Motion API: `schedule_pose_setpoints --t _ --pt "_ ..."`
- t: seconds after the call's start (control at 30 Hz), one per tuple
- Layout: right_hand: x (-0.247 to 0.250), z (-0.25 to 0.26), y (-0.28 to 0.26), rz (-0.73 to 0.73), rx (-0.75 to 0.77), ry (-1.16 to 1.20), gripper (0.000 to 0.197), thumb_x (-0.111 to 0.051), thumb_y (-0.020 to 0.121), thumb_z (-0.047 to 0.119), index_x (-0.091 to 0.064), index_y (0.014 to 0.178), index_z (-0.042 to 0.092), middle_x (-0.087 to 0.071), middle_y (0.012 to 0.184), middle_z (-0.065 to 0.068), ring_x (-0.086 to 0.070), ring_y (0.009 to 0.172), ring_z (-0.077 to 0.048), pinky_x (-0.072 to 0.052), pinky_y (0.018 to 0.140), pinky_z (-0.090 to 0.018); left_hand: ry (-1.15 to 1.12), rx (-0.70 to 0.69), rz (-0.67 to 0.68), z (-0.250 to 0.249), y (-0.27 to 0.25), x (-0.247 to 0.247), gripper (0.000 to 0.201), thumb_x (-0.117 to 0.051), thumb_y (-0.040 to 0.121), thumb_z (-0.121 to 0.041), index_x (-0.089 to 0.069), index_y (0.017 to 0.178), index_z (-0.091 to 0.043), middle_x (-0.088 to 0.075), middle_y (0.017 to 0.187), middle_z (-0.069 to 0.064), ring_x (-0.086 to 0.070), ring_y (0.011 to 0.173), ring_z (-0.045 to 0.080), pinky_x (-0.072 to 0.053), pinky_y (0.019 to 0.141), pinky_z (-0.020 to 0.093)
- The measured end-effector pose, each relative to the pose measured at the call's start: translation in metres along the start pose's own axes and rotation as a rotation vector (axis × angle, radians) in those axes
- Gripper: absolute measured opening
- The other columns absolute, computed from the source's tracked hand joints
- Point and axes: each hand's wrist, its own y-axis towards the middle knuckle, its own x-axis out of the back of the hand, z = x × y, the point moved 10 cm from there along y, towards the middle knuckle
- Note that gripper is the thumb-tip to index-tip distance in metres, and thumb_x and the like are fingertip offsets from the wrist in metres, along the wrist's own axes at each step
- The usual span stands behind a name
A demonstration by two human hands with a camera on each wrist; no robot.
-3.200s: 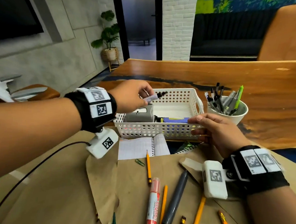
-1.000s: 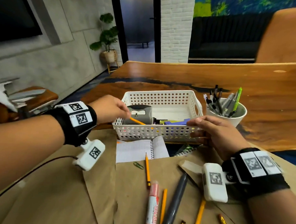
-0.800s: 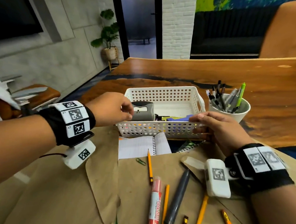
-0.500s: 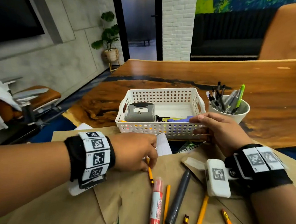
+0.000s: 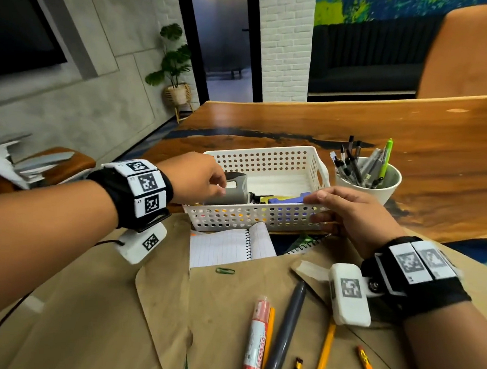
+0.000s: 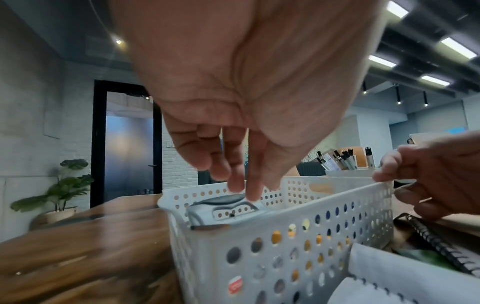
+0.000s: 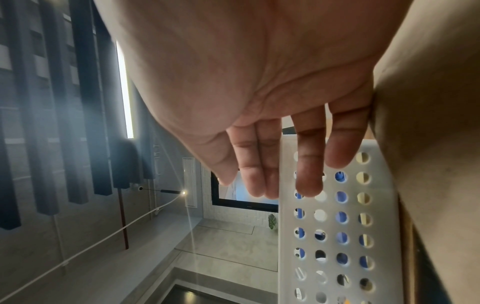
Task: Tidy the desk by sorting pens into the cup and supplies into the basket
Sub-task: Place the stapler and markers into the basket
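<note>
The white perforated basket (image 5: 266,157) stands on the wooden table beside a white cup (image 5: 388,189) full of pens. My left hand (image 5: 222,183) hovers over the basket's left end, just above a grey stapler (image 5: 233,195). In the left wrist view its fingers (image 6: 233,176) hang down loosely over the stapler (image 6: 221,207), and I see nothing between them. My right hand (image 5: 314,207) pinches the basket's near right rim, fingers over the edge and thumb on the outer wall (image 6: 311,226). Orange pencils show through the basket's holes.
On the brown paper (image 5: 116,318) in front lie a red marker (image 5: 255,337), a grey pen (image 5: 285,327), several pencils (image 5: 323,355) and a green paper clip (image 5: 225,271). An open spiral notebook (image 5: 222,248) lies against the basket's near wall.
My left hand took the pencil that lay beside the notebook and rose from the paper to the basket's left end. That pencil is gone from the paper. My right hand stayed on the rim.
</note>
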Motion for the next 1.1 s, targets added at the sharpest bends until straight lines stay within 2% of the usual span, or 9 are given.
schedule_pose_setpoints --t 0.17,0.3,0.43,0.53,0.63,0.77,0.87,0.93,1.1 --pt "0.001 0.0 -0.001 -0.005 -0.001 0.001 0.023 -0.057 0.099 0.023 -0.074 0.104 0.008 -0.076 0.103 -0.003 -0.068 0.081 -0.02 -0.053 0.064 -0.026 0.22 0.014 0.292 0.016 -0.004 -0.034 0.027 -0.047 0.1 -0.03 -0.074 0.105 -0.032 -0.07 0.1 -0.013 -0.055 0.1 0.015 -0.05 0.089 0.032" --pt "0.0 0.0 -0.001 -0.005 -0.007 0.0 0.023 -0.058 0.099 0.024 -0.074 0.104 0.008 -0.077 0.102 -0.002 -0.068 0.081 -0.019 -0.053 0.065 -0.026 0.147 0.001 0.293 0.016 -0.004 -0.017 0.015 -0.052 0.103 -0.035 -0.066 0.097 -0.032 -0.063 0.088 -0.014 -0.057 0.085 0.01 -0.04 0.07 0.025" --pt "0.001 -0.001 -0.001 -0.001 -0.009 0.002 0.023 -0.058 0.098 0.025 -0.075 0.102 0.01 -0.077 0.103 -0.001 -0.068 0.081 -0.019 -0.052 0.066 -0.027 -0.034 0.054 0.246 0.022 -0.004 0.005 0.021 -0.049 0.105 -0.031 -0.066 0.095 -0.027 -0.072 0.086 -0.007 -0.059 0.075 0.01 -0.039 0.065 0.023" --pt "0.001 -0.002 0.0 -0.004 -0.008 0.005 0.022 -0.058 0.098 0.024 -0.075 0.101 0.01 -0.077 0.103 -0.002 -0.067 0.081 -0.019 -0.051 0.067 -0.028 -0.14 0.049 0.205 0.012 -0.003 0.008 0.019 -0.05 0.105 -0.031 -0.068 0.103 -0.029 -0.075 0.092 -0.008 -0.062 0.081 0.008 -0.044 0.072 0.022" --pt "0.0 -0.002 0.0 0.0 -0.002 0.011 0.021 -0.058 0.098 0.024 -0.075 0.099 0.011 -0.077 0.103 -0.002 -0.066 0.082 -0.022 -0.051 0.073 -0.032 -0.073 0.036 0.355 -0.004 -0.009 -0.025 0.027 -0.047 0.106 -0.032 -0.069 0.121 -0.027 -0.071 0.109 -0.01 -0.063 0.1 0.012 -0.049 0.092 0.027" --pt "0.001 -0.004 0.002 0.004 0.0 -0.006 0.022 -0.058 0.098 0.025 -0.075 0.099 0.013 -0.077 0.103 0.0 -0.067 0.084 -0.022 -0.051 0.076 -0.035 -0.042 0.053 0.389 -0.007 -0.007 -0.037 0.033 -0.047 0.101 -0.018 -0.073 0.116 -0.032 -0.07 0.111 -0.011 -0.062 0.103 0.011 -0.052 0.096 0.032" --pt "0.002 -0.004 0.003 0.004 0.015 -0.009 0.021 -0.059 0.098 0.026 -0.077 0.097 0.015 -0.077 0.103 -0.001 -0.066 0.086 -0.024 -0.051 0.077 -0.037 0.024 0.031 0.281 -0.002 0.006 -0.024 0.034 -0.052 0.096 -0.013 -0.073 0.111 -0.035 -0.068 0.106 -0.012 -0.061 0.097 0.011 -0.054 0.086 0.032" --pt "0.002 -0.004 0.003 0.006 0.015 -0.009 0.021 -0.059 0.098 0.026 -0.077 0.096 0.015 -0.077 0.104 -0.001 -0.066 0.086 -0.024 -0.052 0.08 -0.039 0.166 0.047 0.21 0.002 0.012 -0.018 0.023 -0.061 0.095 -0.025 -0.071 0.112 -0.037 -0.063 0.098 -0.012 -0.058 0.091 0.013 -0.047 0.071 0.028" --pt "0.0 -0.004 0.002 0.014 0.01 0.002 0.021 -0.059 0.098 0.027 -0.077 0.095 0.015 -0.077 0.103 -0.002 -0.066 0.086 -0.024 -0.052 0.082 -0.041 0.349 0.09 0.268 0.011 0.014 -0.026 0.012 -0.066 0.092 -0.032 -0.076 0.096 -0.027 -0.07 0.087 -0.002 -0.059 0.075 0.017 -0.042 0.055 0.026"
